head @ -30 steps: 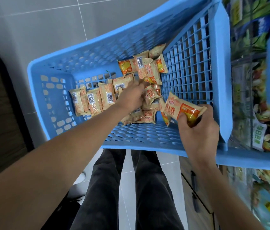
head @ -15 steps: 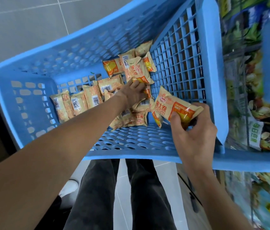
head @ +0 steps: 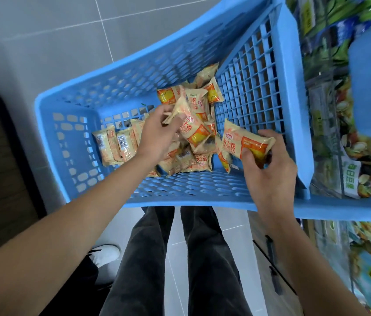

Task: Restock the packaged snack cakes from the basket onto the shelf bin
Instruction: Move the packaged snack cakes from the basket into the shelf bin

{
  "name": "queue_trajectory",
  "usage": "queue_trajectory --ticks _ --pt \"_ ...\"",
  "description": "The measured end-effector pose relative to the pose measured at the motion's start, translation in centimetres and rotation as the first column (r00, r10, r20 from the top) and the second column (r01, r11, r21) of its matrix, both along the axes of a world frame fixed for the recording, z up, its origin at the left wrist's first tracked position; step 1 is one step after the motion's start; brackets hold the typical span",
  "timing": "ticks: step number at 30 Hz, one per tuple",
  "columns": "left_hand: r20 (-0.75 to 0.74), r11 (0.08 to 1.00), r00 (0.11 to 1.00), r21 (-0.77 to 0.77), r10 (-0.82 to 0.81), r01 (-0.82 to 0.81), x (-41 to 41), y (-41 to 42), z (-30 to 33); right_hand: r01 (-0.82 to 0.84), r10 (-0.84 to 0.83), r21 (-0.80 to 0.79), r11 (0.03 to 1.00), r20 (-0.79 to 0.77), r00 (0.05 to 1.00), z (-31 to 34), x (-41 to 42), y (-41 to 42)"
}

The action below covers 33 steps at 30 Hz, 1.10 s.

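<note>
The left hand, which lay on the pile before, now pinches a raised snack cake. The right hand still grasps another pack marked "DALIYUAN". Remaining packs lie in the blue basket above grey floor tiles.

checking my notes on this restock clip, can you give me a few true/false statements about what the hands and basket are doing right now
1. The right hand grips a snack cake pack. True.
2. The left hand is empty. False: it pinches a pack lifted above the pile.
3. The blue basket is empty. False: packs still lie in it, including a row at its left side.
4. Both hands are over the basket. True.
5. The basket is red. False: it is blue.
</note>
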<state>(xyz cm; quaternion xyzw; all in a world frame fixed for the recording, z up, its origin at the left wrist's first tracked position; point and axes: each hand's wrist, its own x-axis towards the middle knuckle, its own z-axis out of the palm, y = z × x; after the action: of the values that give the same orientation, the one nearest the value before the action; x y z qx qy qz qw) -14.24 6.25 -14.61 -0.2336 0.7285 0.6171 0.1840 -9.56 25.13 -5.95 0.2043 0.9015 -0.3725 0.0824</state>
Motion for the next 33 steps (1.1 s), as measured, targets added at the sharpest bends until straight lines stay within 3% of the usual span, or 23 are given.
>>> queue_trajectory --ticks 3,6,9,12,15,18,22,24,27,30,33 --pt "0.214 0.932 0.967 0.303 0.136 -0.198 1.3 0.2 2.7 0.093 -0.079 -0.164 0.982 0.091 0.993 0.2 -0.6 0.0" --pt "0.231 0.914 0.951 0.303 0.204 -0.27 2.5 0.5 4.4 0.314 -0.262 -0.429 0.847 0.177 0.949 0.8 -1.0 -0.5" --pt "0.217 0.872 0.928 0.329 0.302 -0.361 2.8 -0.1 5.3 0.382 -0.319 -0.438 0.814 0.214 0.923 1.0 -1.1 -0.9" --pt "0.235 0.905 0.955 0.34 0.18 -0.254 3.4 0.2 5.6 0.502 -0.334 -0.516 0.694 0.387 0.859 1.0 -1.2 -1.4" --pt "0.212 0.951 0.977 0.302 0.007 -0.073 4.0 1.7 5.8 0.532 -0.217 -0.654 0.537 0.502 0.837 1.4 -1.4 -2.5" --pt "0.221 0.921 0.975 0.379 0.004 -0.089 4.1 2.4 5.9 0.38 -0.054 -0.677 0.63 0.45 0.891 1.5 -1.1 -2.8" --pt "0.204 0.933 0.979 0.355 -0.012 -0.062 3.7 2.4 5.5 0.278 0.086 -0.671 0.687 0.456 0.886 1.8 -1.0 -1.9" --pt "0.187 0.939 0.98 0.344 -0.067 -0.001 3.7 2.2 5.3 0.302 0.041 -0.616 0.727 0.478 0.877 1.5 -1.0 -1.8" --pt "0.18 0.947 0.966 0.294 -0.185 0.127 3.1 1.9 4.8 0.413 -0.156 -0.501 0.761 0.477 0.865 0.9 -1.6 -1.7" --pt "0.187 0.986 0.972 0.121 -0.139 0.117 0.9 1.9 2.9 0.451 -0.242 -0.432 0.781 0.456 0.856 0.2 -2.0 -1.3" --pt "0.082 0.983 0.988 -0.117 -0.134 0.143 -3.1 2.1 -0.1 0.402 -0.228 -0.348 0.847 0.445 0.866 -0.5 -2.3 -0.6"
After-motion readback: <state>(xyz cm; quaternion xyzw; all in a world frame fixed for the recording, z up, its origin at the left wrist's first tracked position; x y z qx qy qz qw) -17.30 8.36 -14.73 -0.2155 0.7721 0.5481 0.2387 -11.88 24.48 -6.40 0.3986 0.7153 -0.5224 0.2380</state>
